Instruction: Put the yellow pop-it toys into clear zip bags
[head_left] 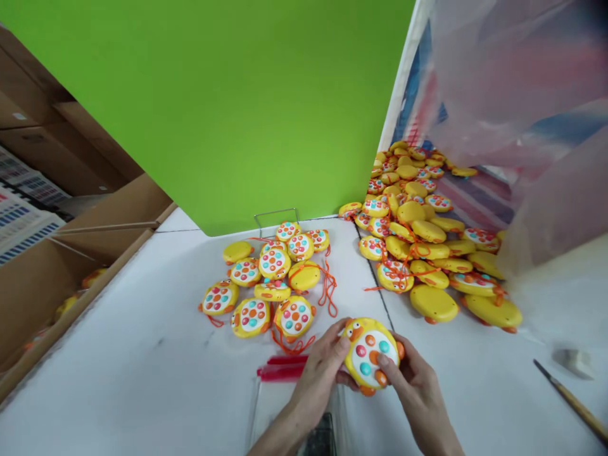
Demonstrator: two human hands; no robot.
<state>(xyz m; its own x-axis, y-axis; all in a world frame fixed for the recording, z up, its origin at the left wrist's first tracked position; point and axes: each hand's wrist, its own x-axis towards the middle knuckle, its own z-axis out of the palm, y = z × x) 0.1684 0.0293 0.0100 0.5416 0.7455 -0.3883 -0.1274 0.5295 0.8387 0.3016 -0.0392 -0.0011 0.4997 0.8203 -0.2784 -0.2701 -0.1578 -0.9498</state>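
A yellow duck-shaped toy (pixel 361 340) with a white belly and several coloured buttons is held between both hands, belly side up. My left hand (pixel 327 358) grips its left edge near the eyes and beak, thumb on top. My right hand (pixel 411 380) holds the right edge, its thumb on the buttons near the middle. Beyond my hands lies a small group of the same toys (pixel 274 261), some face up and some showing plain yellow backs. Orange cords (pixel 327 288) trail from several of them.
A large heap of these toys (pixel 427 231) spills from a plastic sack (pixel 536 82) on the right. A green panel (pixel 237 114) stands behind. Cardboard boxes (pixel 76 240) are at left. Red plastic strips (pixel 282 368) and a clear tray (pixel 256 411) lie near; a wooden-handled tool (pixel 577 402) rests at right.
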